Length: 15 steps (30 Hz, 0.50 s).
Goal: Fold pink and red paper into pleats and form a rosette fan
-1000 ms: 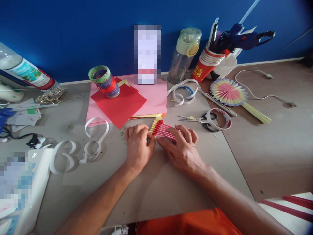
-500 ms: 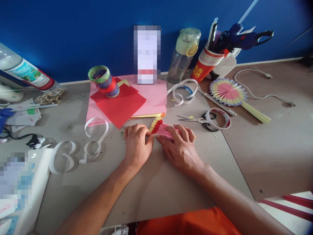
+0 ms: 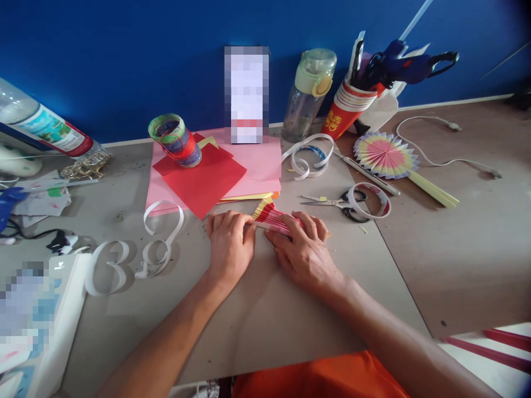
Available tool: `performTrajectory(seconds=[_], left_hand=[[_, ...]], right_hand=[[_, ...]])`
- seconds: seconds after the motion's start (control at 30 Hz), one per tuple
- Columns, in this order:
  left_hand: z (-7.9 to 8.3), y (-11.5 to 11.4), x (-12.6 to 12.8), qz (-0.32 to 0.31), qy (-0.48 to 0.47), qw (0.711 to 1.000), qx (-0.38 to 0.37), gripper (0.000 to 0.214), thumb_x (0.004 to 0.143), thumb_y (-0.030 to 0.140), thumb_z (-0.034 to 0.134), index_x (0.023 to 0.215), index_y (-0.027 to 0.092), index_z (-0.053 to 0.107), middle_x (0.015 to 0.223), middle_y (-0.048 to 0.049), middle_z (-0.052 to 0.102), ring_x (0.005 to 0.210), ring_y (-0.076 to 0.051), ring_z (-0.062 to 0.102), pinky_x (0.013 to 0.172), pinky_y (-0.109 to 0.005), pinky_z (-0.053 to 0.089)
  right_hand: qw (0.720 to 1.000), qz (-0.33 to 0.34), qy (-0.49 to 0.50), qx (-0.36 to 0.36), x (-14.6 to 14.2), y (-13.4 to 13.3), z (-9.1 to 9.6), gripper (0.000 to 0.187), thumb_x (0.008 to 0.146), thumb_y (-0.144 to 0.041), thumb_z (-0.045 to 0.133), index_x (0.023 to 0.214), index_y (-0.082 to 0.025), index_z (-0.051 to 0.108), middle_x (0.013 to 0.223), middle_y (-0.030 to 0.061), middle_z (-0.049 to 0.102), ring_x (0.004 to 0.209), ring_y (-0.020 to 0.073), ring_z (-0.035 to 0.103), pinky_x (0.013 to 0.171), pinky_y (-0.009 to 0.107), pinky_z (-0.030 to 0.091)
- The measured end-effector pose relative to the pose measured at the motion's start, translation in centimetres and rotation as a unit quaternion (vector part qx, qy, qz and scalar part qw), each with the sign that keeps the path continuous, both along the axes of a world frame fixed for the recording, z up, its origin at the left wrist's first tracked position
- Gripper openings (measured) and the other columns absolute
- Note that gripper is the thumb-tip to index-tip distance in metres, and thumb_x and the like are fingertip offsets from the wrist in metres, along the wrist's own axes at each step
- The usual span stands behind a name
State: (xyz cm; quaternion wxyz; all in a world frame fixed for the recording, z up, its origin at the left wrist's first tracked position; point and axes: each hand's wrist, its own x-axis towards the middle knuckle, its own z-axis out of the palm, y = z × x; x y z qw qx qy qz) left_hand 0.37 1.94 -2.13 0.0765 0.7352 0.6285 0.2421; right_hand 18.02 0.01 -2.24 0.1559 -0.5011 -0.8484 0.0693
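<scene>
The pleated paper, banded yellow, red and pink, lies on the grey tabletop between the two hands on my feed. I see the right hand grasping it, bent fingers across the pleats and thumb at the near edge. The left hand has its fingers curled at the yellow end; I can't tell whether they pinch or merely press. Beyond, a red sheet lies on pink paper, and a blue wall backs the table. A brown surface adjoins on the right. Much of the pleated paper's right part is hidden under the right hand. The tape roll partly covers the scissors' handles. The phone's screen is pixelated, and the bottom edge cuts off some orange cloth.
</scene>
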Motion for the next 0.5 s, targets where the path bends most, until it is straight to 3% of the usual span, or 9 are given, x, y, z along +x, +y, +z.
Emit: performTrajectory(seconds=[0.23,0.5], left_hand=[[0.1,0.18,-0.11,-0.006,0.011,1.0,-0.005,0.009,0.086,0.02,0.054,0.078,0.022,0.059,0.08,-0.002,0.065,0.085,-0.022,0.057,0.093,-0.041,0.03],[-0.08,0.23,-0.14,-0.006,0.015,1.0,0.0,0.006,0.085,0.021,0.057,0.079,0.022,0.06,0.081,-0.0024,0.066,0.086,-0.023,0.057,0.093,-0.042,0.031]], right_hand=[[1.0,0.016,0.018,0.004,0.3,0.02,0.0,0.036,0.084,-0.022,0.052,0.118,-0.028,0.061,0.13,0.0098,0.047,0.122,0.0326,0.034,0.098,0.051,0.026],[0.999,-0.005,-0.018,-0.029,-0.42,0.23,0.39,0.041,0.089,-0.035,0.047,0.129,-0.029,0.052,0.13,0.0108,0.045,0.117,0.0322,0.035,0.097,0.052,0.026]])
